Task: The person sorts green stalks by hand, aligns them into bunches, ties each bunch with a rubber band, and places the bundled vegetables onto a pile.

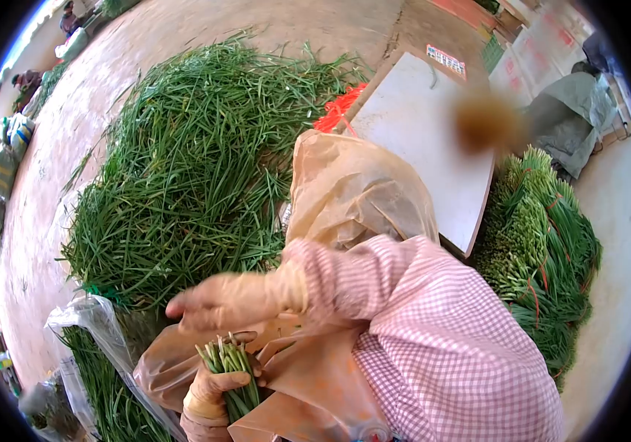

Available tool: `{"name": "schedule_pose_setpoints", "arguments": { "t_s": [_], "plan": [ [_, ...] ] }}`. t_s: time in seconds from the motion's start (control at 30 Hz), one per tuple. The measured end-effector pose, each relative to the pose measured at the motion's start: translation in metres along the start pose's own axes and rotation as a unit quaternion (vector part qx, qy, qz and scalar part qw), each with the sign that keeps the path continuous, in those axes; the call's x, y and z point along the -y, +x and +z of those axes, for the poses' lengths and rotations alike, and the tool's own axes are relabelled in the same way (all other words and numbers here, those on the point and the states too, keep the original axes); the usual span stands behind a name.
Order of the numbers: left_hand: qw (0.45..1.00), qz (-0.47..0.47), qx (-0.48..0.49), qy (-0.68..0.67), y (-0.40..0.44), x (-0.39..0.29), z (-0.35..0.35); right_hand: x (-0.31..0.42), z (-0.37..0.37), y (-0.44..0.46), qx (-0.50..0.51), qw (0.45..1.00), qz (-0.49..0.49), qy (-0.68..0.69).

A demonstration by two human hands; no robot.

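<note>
My left hand (216, 389) is closed around a small bunch of green stalks (228, 357), which look like garlic chives. Their pale cut ends point upward, and the thumb lies across the front. Just above the bunch is my right hand (223, 302), blurred by motion, with its fingers stretched out and nothing seen in it. It reaches leftward from a pink checked sleeve. An orange-brown plastic apron (319, 376) covers my lap, behind and under the held bunch. Beyond my right hand spreads a big loose heap of green chives (190, 155) on the floor.
A white board (415, 118) stands ahead to the right, with red ties (339, 109) by its edge. Stacked tied bundles (540, 243) lie on my right. Clear plastic (79, 324) wraps more greens on my left. Other people (72, 20) sit far off.
</note>
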State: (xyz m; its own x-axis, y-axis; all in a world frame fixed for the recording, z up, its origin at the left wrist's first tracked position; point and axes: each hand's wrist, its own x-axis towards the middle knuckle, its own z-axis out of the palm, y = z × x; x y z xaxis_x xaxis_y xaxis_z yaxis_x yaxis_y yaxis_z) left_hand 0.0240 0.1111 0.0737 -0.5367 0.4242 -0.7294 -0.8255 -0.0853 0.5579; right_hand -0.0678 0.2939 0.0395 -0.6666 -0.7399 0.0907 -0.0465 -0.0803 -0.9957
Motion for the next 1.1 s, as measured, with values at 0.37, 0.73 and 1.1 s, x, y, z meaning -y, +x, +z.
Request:
{"name": "schedule_pose_setpoints", "arguments": {
  "t_s": [0.37, 0.73, 1.1],
  "plan": [
    [0.987, 0.104, -0.056, -0.105, 0.015, -0.016, -0.006, 0.017, -0.254, -0.126, -0.306, 0.636, 0.430, -0.562],
    [0.991, 0.093, -0.077, -0.055, 0.039, -0.041, 0.009, -0.028, -0.286, -0.227, -0.594, 0.712, 0.309, -0.212],
    [0.972, 0.231, -0.033, -0.009, 0.057, -0.073, 0.056, -0.006, -0.212, -0.317, -0.607, 0.649, 0.437, -0.138]
  ]
}}
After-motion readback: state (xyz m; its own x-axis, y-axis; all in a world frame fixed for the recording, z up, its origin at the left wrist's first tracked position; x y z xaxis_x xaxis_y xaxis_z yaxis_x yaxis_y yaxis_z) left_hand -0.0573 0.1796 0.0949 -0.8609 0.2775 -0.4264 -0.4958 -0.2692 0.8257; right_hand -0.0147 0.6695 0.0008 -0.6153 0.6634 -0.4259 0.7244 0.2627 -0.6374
